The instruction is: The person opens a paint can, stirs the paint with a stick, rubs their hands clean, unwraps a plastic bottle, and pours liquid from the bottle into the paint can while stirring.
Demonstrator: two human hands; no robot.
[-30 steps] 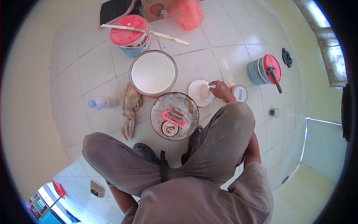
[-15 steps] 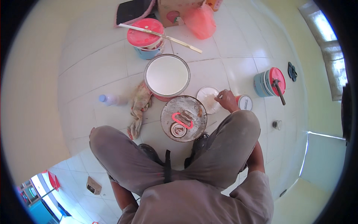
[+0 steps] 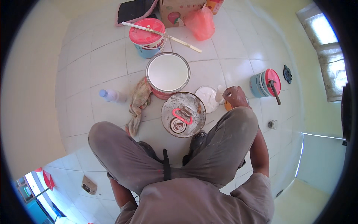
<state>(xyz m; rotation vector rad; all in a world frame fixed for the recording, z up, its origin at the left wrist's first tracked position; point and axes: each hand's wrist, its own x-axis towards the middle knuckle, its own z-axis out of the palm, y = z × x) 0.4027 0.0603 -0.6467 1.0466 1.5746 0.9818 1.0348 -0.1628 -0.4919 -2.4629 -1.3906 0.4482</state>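
My right hand point(image 3: 235, 95), fingers bent, grips a small white object point(image 3: 220, 93), possibly a scraper, beside a white-smeared round lid point(image 3: 206, 103). It partly covers a small orange can point(image 3: 227, 106). Left of the lid, a stained metal lid point(image 3: 192, 125) bears a pink plastic loop point(image 3: 174, 115) and a brown piece. Behind that stands a large open can of white paint point(image 3: 167, 72). My left forearm point(image 3: 119, 188) shows at the lower left; its hand is hidden by my leg.
A rag point(image 3: 138, 104) and bottle point(image 3: 112, 96) lie or stand left. Pails with red lids stand behind point(image 3: 143, 35) and right point(image 3: 257, 84), bearing a stick point(image 3: 186, 44) and hammer point(image 3: 275, 93). A jar point(image 3: 272, 124), sandals point(image 3: 287, 74), carton point(image 3: 175, 11) and pink bag point(image 3: 201, 24) surround them.
My right hand has moved slightly right from over the white lid, raising the white object to the lid's right edge, and now covers much of the small can. The view has shifted slightly.
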